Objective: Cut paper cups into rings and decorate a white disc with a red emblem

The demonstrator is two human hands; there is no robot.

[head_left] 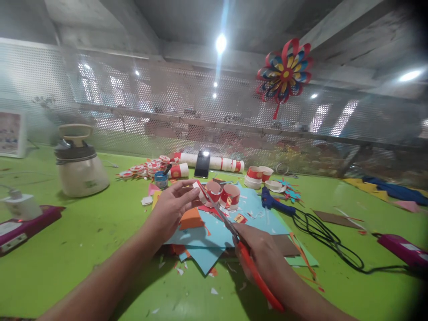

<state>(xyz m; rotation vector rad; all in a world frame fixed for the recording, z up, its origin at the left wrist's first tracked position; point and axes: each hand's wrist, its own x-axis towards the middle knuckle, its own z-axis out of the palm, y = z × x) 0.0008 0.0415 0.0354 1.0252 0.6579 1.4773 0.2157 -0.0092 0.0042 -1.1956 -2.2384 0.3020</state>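
Observation:
My left hand pinches a white and red piece of paper cup between thumb and fingers. With my right hand I grip scissors by their red-orange handles. Their blades point up and left and reach the cup piece; whether they are cutting into it I cannot tell. Just behind the blades stand two red and white cup rings, one cup ring at the right and another cup ring at the left. Beneath lie light blue paper sheets and an orange paper piece, with scraps scattered over them.
A blue glue gun with a coiled black cable lies at the right. Behind are a phone, a blue jar and stacked paper cups. A jug and a magenta power strip stand left.

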